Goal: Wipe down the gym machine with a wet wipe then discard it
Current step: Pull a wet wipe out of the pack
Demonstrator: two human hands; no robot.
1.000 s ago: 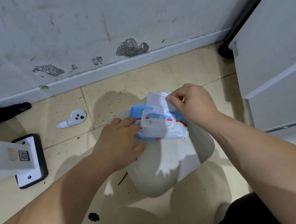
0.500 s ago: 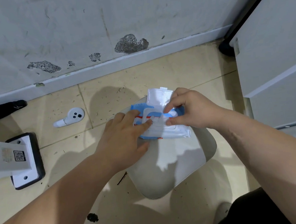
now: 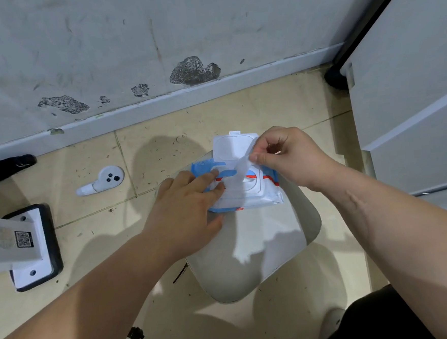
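Observation:
A blue and white wet wipe pack (image 3: pixel 256 198) lies on the grey padded seat (image 3: pixel 251 249) of the gym machine, its white flip lid (image 3: pixel 235 146) standing open. My left hand (image 3: pixel 185 211) presses flat on the pack's left side, fingers straight. My right hand (image 3: pixel 287 154) pinches the top of a wet wipe (image 3: pixel 239 172) that stretches from the pack's opening up to my fingertips.
A white machine leg with a QR sticker stands on a black-edged foot plate (image 3: pixel 35 248) at the left. A small white handheld device (image 3: pixel 101 180) lies on the tiled floor by the wall. White cabinet panels (image 3: pixel 410 90) rise at the right.
The lid was flipped open. My right hand went from the lid to the opening, then rose with a wipe pinched in its fingers. My left hand stayed on the pack.

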